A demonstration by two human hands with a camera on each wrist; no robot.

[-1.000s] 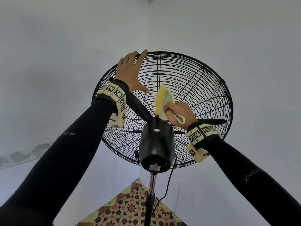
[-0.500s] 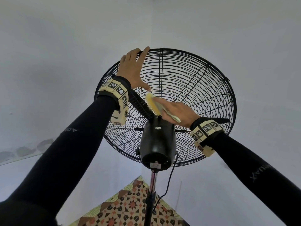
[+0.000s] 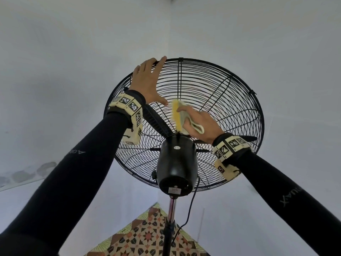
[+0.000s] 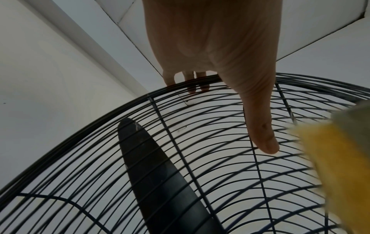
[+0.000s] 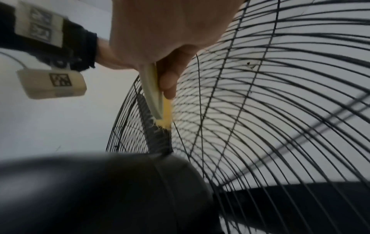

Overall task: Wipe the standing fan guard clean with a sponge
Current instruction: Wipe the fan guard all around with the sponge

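While the left hand point(image 3: 147, 84) lies flat with straight fingers against the upper rim of the round black wire fan guard point(image 3: 230, 100), the right hand point(image 3: 201, 124) pinches a yellow sponge with a pale backing point(image 3: 176, 115) against the wires just above the black motor housing point(image 3: 176, 161). Risk: hard pressure may snag sponge fibres on wires or rock the tilted fan.
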